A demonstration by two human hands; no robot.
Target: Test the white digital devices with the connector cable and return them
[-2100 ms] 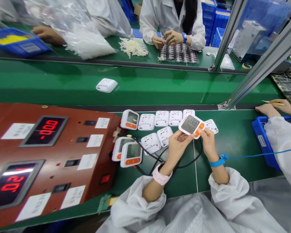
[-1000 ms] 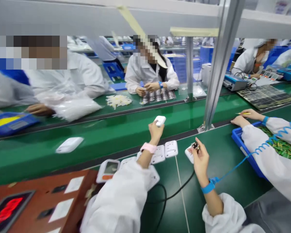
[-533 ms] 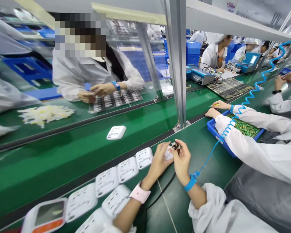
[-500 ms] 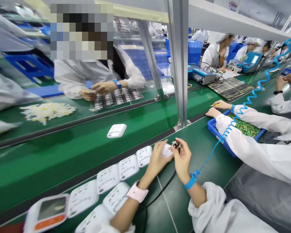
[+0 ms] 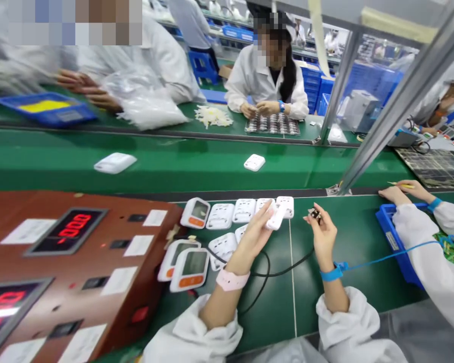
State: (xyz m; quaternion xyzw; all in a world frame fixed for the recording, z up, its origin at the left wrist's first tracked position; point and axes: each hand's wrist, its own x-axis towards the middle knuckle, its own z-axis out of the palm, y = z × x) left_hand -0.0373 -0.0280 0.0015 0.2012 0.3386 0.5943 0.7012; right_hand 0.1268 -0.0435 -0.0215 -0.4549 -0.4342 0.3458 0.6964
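My left hand (image 5: pixel 256 233) grips a small white device (image 5: pixel 277 218) by its edge, lifted just above the green bench. My right hand (image 5: pixel 323 233) pinches a small black connector (image 5: pixel 315 215) whose black cable (image 5: pixel 272 273) trails back across the bench. The two hands are a short way apart. Below and left of them lie several white devices (image 5: pixel 244 209) back-up in rows, and some with screens and orange buttons (image 5: pixel 189 267).
A brown tester box (image 5: pixel 71 262) with red digit displays fills the left. Two white devices (image 5: pixel 254 162) ride the green conveyor (image 5: pixel 174 161) beyond. A co-worker's sleeved arms (image 5: pixel 419 232) reach over a blue tray (image 5: pixel 397 242) at right. People work across the line behind metal posts (image 5: pixel 393 106).
The view has swung back left and down to the tester box. My hands, together on the device half a second ago, have parted: the left holds the device, the right the connector.
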